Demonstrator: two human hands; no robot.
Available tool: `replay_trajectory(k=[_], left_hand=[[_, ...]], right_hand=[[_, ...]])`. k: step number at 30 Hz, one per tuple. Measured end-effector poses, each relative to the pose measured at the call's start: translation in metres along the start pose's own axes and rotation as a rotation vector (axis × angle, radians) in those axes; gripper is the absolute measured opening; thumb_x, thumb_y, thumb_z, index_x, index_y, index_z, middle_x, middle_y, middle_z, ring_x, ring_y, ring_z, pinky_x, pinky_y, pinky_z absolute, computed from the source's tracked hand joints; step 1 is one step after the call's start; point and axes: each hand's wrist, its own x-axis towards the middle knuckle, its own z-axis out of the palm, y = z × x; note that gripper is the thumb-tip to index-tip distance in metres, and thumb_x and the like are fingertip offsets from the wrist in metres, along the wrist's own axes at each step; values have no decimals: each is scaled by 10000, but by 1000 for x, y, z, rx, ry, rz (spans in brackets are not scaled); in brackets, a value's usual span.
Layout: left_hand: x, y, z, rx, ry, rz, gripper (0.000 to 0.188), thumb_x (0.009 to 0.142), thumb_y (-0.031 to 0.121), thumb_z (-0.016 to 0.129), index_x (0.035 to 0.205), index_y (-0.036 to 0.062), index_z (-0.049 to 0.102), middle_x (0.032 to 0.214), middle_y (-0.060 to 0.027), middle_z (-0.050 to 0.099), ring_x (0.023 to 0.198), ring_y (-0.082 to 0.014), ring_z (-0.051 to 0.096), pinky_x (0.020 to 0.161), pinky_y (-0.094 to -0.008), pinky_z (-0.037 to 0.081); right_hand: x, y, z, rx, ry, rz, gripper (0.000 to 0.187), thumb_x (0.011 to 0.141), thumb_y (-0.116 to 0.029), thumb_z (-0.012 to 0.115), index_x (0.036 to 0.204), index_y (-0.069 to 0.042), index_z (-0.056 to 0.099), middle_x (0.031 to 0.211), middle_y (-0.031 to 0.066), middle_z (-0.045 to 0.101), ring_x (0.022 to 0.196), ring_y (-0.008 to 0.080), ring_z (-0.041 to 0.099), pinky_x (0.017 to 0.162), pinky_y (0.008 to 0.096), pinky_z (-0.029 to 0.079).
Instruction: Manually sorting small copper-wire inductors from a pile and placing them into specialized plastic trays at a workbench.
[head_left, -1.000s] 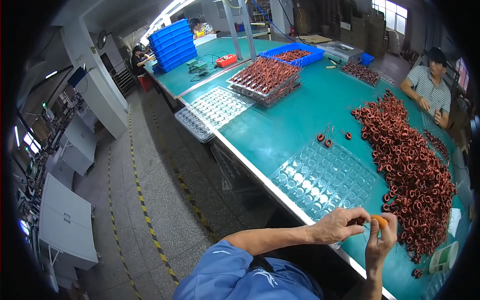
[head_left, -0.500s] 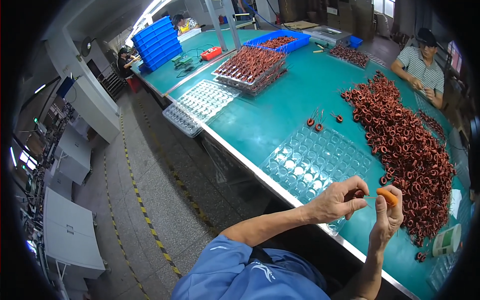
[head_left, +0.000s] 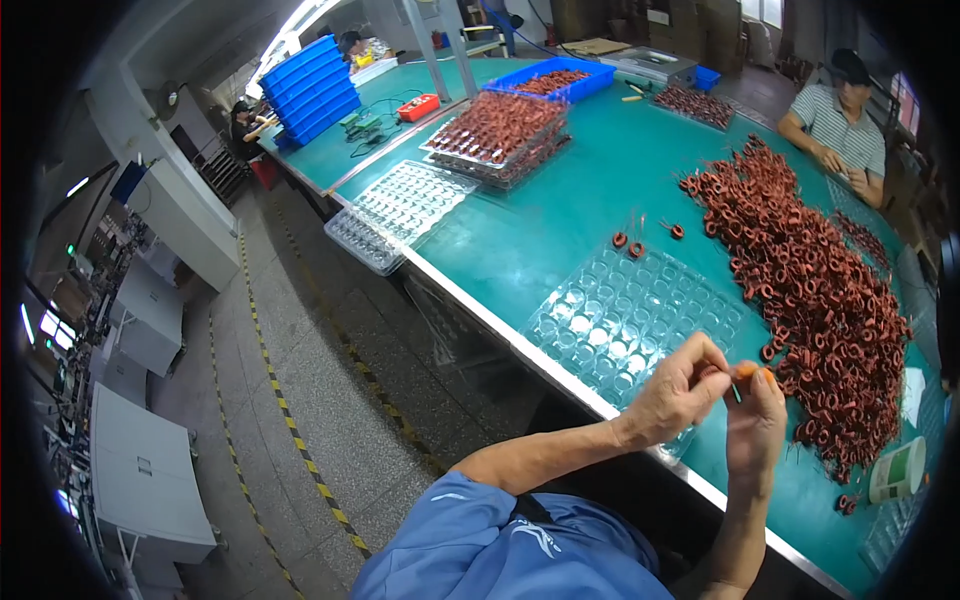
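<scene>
My left hand [head_left: 678,392] is closed in a pinch above the near right corner of a clear plastic tray [head_left: 610,325] with round pockets. Between its fingers is a small red ring coil, now mostly covered by the fingertips. My right hand [head_left: 757,425] meets it fingertip to fingertip, closed as well, with orange covers [head_left: 746,369] that look like finger cots at its tips. What it pinches appears to be the coil's thin lead, though the fingers hide most of it. A few red ring coils [head_left: 636,250] with upright wire leads stand at the tray's far edge.
A large heap of red ring coils [head_left: 820,310] spreads right of my hands, with a white tub [head_left: 897,470] near it. Filled trays [head_left: 497,130], blue bins [head_left: 312,90] and a red box [head_left: 418,107] stand farther off. A co-worker [head_left: 840,130] sits across the green table.
My hands have drawn together, closing the gap where a thin lead stretched between them. The right hand has moved slightly left, and the coil in the left hand is more hidden.
</scene>
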Motion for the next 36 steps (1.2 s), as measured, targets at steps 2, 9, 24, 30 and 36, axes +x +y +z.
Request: replay_trajectory(k=[2,9,24,30,36], left_hand=[[7,0,-9,0,54,-14,92,931,54,526,1009,52,476,677,-12,494,525,-76,481,498,-225,403],[1,25,-35,48,42,17,236,958,84,527,1162,9,436,821,-35,514,649,-88,524,599,-217,439],[-13,11,-28,405,32,1,245,935,95,553,1156,-1,506,731,-30,564,610,-81,536,567,-239,439],[-12,10,-29,542,36,46,247,930,99,555,1146,-9,503,733,-49,569,600,-108,551,552,-253,444],[-18,10,-47,256,-181,-221,314,1014,256,432,1131,-27,500,658,-36,524,552,-113,547,550,-236,452]], right_hand=[[9,11,-4,-144,32,-73,265,980,-213,485,1066,12,597,947,57,592,884,132,554,854,292,442],[6,13,6,-413,-26,-109,370,991,-300,501,1166,22,554,925,56,605,753,101,587,729,237,469],[-5,16,21,-526,52,-119,463,1000,-362,459,928,58,640,689,64,617,571,105,576,531,232,473],[4,16,19,-369,28,-20,471,1008,-360,423,912,57,620,626,50,551,509,110,508,484,224,416],[3,18,11,-412,31,-93,275,989,-228,502,970,20,617,638,31,542,504,76,467,475,203,376]])
